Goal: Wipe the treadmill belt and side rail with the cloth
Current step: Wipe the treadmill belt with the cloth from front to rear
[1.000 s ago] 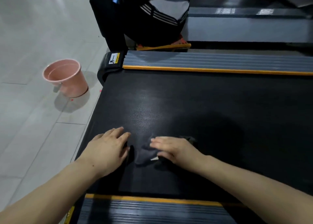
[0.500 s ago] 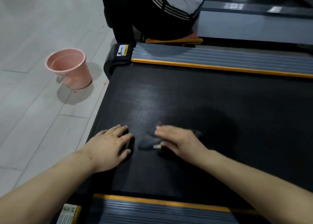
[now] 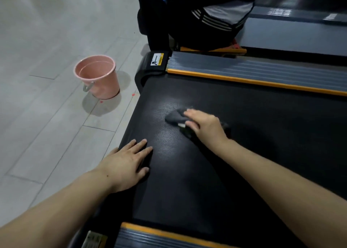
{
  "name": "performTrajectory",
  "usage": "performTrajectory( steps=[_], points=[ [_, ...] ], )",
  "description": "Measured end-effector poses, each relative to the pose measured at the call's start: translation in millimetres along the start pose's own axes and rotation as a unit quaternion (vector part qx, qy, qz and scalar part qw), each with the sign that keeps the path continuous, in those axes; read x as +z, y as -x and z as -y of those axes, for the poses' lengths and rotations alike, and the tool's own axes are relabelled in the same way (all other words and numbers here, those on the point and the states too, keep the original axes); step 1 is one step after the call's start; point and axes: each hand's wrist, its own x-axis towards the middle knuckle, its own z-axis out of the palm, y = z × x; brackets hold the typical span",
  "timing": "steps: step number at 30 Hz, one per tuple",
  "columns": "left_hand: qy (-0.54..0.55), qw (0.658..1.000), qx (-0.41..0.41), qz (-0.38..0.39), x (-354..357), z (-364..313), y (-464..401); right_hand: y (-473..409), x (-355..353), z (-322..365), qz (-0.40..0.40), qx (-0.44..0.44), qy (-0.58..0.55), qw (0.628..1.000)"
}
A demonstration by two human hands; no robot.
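Now right hand [image 3: 204,127] flat on cloth [image 3: 174,117], mid-belt [image 3: 262,135]

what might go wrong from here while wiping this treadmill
1. The flat left hand leans at the black treadmill belt end edge; if the belt rolls, it may slip off.
2. The dark grey cloth is bunched under the right hand, so strokes may miss patches.

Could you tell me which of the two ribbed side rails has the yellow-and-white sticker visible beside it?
The far side rail, beyond the cloth; its sticker sits at the end nearest the pink bucket.
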Motion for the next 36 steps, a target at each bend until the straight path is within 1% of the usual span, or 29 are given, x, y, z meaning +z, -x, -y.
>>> performTrajectory(
  steps=[2, 4, 6, 8, 10, 12, 14, 15, 16, 17, 18, 21, 23, 24, 26, 28, 30, 32, 34, 36],
  points=[
    [0.018, 1.0, 0.005, -0.006, 1, 0, -3, 52, -6, 22, 0.065, -0.08, -0.041, 0.994],
    [0.047, 0.999, 0.005, -0.018, 3, 2, -5, 83, -12, 32, 0.111, -0.125, -0.065, 0.984],
    [0.063, 0.998, 0.004, -0.028, 7, 5, -4, 78, -15, 25, 0.135, -0.144, -0.071, 0.978],
    [0.061, 0.998, 0.006, -0.029, 11, 8, -3, 42, -11, 6, 0.115, -0.139, -0.046, 0.983],
    [0.067, 0.997, 0.003, -0.025, 12, 9, -4, -8, -4, -15, 0.058, -0.08, 0.005, 0.995],
    [0.067, 0.998, -0.001, -0.019, 11, 8, -6, -59, 0, -27, -0.001, 0.019, 0.043, 0.999],
    [0.06, 0.998, -0.003, -0.019, 7, 9, -8, -84, 6, -25, -0.017, 0.117, 0.062, 0.991],
    [0.056, 0.998, -0.004, -0.019, 4, 10, -9, -84, 10, -20, -0.027, 0.134, 0.062, 0.989],
    [0.055, 0.998, -0.006, -0.017, 3, 9, -11, -77, 14, -15, -0.041, 0.126, 0.053, 0.99],
    [0.058, 0.998, -0.008, -0.016, 1, 8, -13, -64, 17, -9, -0.047, 0.093, 0.04, 0.994],
    [0.062, 0.998, -0.01, -0.015, 1, 7, -14, -45, 17, -4, -0.034, 0.044, 0.024, 0.998],
    [0.07, 0.997, -0.013, -0.016, 1, 5, -18, 12, 13, 14, 0.058, -0.074, -0.038, 0.995],
    [0.064, 0.998, -0.015, -0.023, 1, 4, -20, 14, 7, 14, 0.092, -0.109, -0.055, 0.988],
    [0.063, 0.998, -0.018, -0.025, 2, 4, -20, 3, 8, 8, 0.098, -0.118, -0.046, 0.987],
    [0.066, 0.997, -0.022, -0.03, 2, 2, -20, -38, 12, -6, 0.078, -0.095, -0.004, 0.992],
    [0.068, 0.997, -0.025, -0.027, 5, 1, -19, -88, 16, -20, 0.035, -0.019, 0.04, 0.998],
    [0.064, 0.997, -0.028, -0.019, 7, 0, -19, -126, 21, -30, -0.003, 0.079, 0.068, 0.995],
    [0.053, 0.998, -0.032, -0.015, 6, 0, -20, -141, 27, -29, -0.03, 0.132, 0.082, 0.987],
    [0.05, 0.998, -0.031, -0.006, 0, -2, -22, -136, 30, -26, -0.032, 0.142, 0.074, 0.987],
    [0.052, 0.998, -0.028, -0.002, -4, -3, -23, -114, 29, -20, -0.017, 0.106, 0.049, 0.993]
  ],
)
